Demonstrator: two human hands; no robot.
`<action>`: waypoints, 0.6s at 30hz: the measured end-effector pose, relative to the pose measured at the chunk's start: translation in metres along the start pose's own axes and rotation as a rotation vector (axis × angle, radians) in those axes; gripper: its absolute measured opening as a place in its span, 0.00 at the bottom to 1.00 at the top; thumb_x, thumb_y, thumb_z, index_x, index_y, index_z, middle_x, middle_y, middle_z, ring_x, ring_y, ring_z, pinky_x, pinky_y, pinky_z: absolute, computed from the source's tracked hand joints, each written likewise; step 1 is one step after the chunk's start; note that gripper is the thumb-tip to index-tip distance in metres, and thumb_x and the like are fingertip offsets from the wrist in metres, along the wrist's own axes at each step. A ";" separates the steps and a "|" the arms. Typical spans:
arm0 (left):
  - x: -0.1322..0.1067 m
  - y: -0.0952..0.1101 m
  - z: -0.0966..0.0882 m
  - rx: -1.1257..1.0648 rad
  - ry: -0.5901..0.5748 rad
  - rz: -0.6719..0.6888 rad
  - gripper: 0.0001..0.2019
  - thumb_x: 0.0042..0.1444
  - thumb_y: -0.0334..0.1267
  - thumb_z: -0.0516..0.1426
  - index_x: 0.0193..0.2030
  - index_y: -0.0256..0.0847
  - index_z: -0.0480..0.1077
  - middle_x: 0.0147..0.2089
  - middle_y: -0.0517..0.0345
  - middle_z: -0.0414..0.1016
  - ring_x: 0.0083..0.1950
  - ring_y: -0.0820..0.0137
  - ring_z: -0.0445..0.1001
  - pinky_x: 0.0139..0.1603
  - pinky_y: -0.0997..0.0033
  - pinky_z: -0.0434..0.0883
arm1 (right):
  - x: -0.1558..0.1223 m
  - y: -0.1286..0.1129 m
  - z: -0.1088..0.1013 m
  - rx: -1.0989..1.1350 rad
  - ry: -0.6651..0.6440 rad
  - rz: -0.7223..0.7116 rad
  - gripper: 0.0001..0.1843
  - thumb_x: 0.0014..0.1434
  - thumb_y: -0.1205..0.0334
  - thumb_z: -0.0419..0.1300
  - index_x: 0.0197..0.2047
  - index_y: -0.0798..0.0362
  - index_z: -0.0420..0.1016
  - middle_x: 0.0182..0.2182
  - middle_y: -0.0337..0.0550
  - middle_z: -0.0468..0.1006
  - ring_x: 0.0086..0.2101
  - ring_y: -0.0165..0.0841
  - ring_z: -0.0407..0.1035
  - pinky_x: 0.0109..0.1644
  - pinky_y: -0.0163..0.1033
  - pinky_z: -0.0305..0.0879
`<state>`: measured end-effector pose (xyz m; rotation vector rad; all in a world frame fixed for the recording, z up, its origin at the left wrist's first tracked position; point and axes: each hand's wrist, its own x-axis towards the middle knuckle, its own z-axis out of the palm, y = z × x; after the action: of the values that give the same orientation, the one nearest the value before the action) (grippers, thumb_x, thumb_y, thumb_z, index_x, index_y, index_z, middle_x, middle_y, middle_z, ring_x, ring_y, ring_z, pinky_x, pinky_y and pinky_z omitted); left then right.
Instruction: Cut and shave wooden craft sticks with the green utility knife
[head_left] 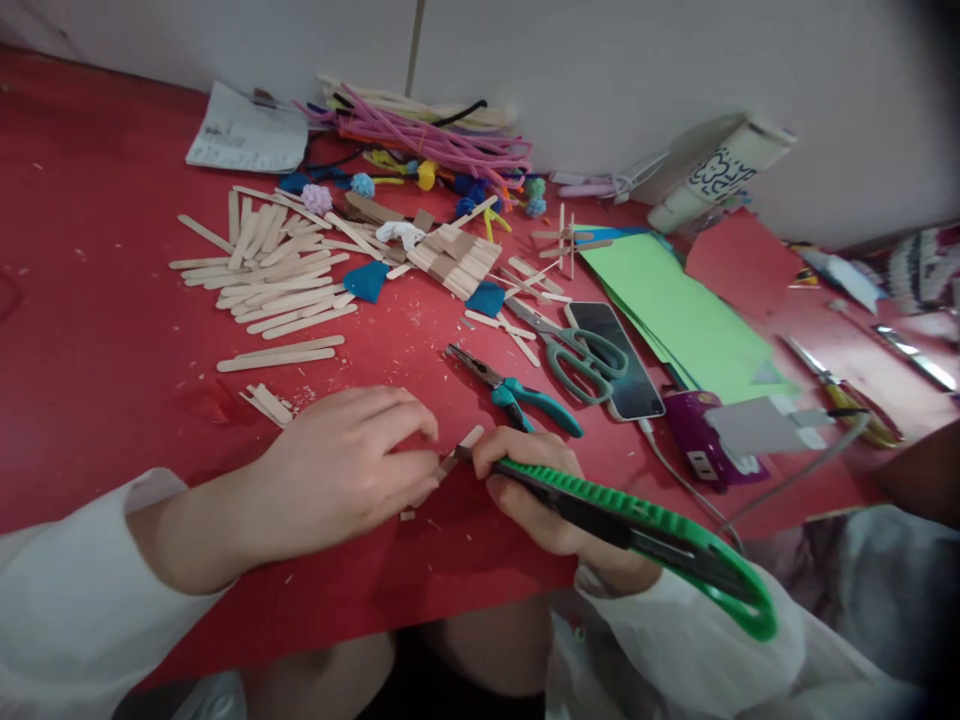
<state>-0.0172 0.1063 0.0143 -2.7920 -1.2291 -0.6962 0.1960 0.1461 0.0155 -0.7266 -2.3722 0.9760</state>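
My left hand [352, 460] rests on the red table [97, 340] with its fingers pinched on a short wooden craft stick [459, 450], holding it down. My right hand [536, 490] is wrapped round a green and black utility knife [645, 525]. The knife's blade tip touches the stick near its middle. Small wood chips lie around the stick.
A pile of craft sticks [274, 270] lies at the back left, with a glued stick panel [454, 258], pipe cleaners [435, 140] and pompoms behind. Teal pliers [517, 392], green scissors [581, 352], a phone [615, 360] and green paper [675, 310] lie to the right.
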 end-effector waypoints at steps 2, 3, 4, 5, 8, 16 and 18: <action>0.000 0.000 -0.002 -0.015 -0.025 0.023 0.14 0.62 0.37 0.49 0.31 0.42 0.73 0.34 0.57 0.71 0.34 0.70 0.66 0.34 0.70 0.62 | 0.001 -0.001 0.000 -0.011 -0.012 0.020 0.08 0.51 0.73 0.48 0.29 0.50 0.61 0.22 0.34 0.67 0.22 0.25 0.62 0.27 0.30 0.58; 0.000 0.000 -0.002 -0.020 -0.048 0.047 0.12 0.61 0.38 0.50 0.32 0.43 0.73 0.31 0.58 0.69 0.32 0.70 0.64 0.32 0.70 0.60 | 0.002 -0.001 -0.001 -0.011 -0.016 0.023 0.07 0.51 0.73 0.48 0.29 0.50 0.61 0.22 0.34 0.67 0.22 0.25 0.62 0.27 0.30 0.59; 0.000 0.001 -0.001 -0.023 -0.073 0.073 0.10 0.61 0.38 0.52 0.33 0.43 0.73 0.30 0.58 0.68 0.31 0.70 0.63 0.31 0.70 0.59 | 0.002 -0.001 -0.001 -0.010 -0.019 0.022 0.07 0.51 0.72 0.48 0.29 0.50 0.61 0.22 0.34 0.68 0.22 0.25 0.62 0.27 0.30 0.59; 0.000 0.001 0.000 -0.027 -0.096 0.094 0.08 0.59 0.39 0.53 0.34 0.42 0.73 0.29 0.58 0.68 0.31 0.69 0.62 0.31 0.69 0.58 | 0.003 -0.001 -0.001 -0.010 -0.021 0.020 0.07 0.51 0.72 0.48 0.28 0.50 0.61 0.22 0.34 0.68 0.22 0.25 0.62 0.27 0.30 0.60; -0.001 0.002 0.004 -0.047 -0.149 0.106 0.07 0.56 0.39 0.57 0.30 0.41 0.72 0.29 0.58 0.66 0.32 0.69 0.61 0.31 0.68 0.56 | 0.003 -0.002 -0.003 -0.029 0.027 0.004 0.08 0.50 0.73 0.48 0.28 0.50 0.62 0.22 0.33 0.69 0.21 0.25 0.63 0.27 0.30 0.60; -0.001 0.002 0.004 -0.098 -0.168 0.069 0.14 0.61 0.34 0.51 0.24 0.40 0.68 0.28 0.58 0.65 0.31 0.70 0.59 0.30 0.68 0.54 | 0.002 -0.005 -0.004 -0.097 0.093 0.011 0.08 0.49 0.73 0.49 0.27 0.50 0.64 0.21 0.33 0.72 0.21 0.25 0.65 0.28 0.30 0.61; -0.001 0.001 0.003 -0.102 -0.175 0.070 0.14 0.61 0.34 0.51 0.25 0.40 0.69 0.30 0.58 0.66 0.31 0.70 0.59 0.30 0.68 0.55 | 0.002 -0.004 -0.004 -0.077 0.070 0.011 0.08 0.49 0.73 0.49 0.27 0.50 0.64 0.21 0.34 0.71 0.21 0.25 0.65 0.27 0.30 0.61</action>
<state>-0.0156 0.1050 0.0109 -3.0194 -1.1438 -0.5349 0.1954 0.1468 0.0216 -0.7898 -2.3581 0.8532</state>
